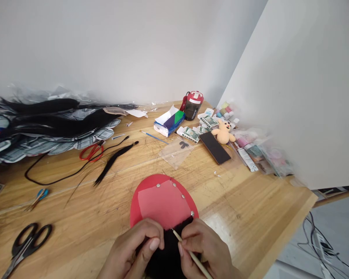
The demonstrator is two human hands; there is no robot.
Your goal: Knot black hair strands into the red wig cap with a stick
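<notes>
The red form (135,205) lies on the desk (250,209) with a pale sheet (159,201) over its top. Metal pins (183,196) along the sheet's far and right edges presumably prevent slipping. Black hair (165,257) covers the form's near side. The right hand (205,242) grasps a slim tool (198,263), its tip at the sheet's near edge, probably angled for fine control. The left hand (142,248) is curled over the hair, perhaps steadying it; whether it grips any cannot be told.

The wooden desk is littered with loose strands around the form. Scissors (27,246) lie left of it; a phone (215,148) lies beyond, to its right. Pale walls (104,46) rise behind the form.
</notes>
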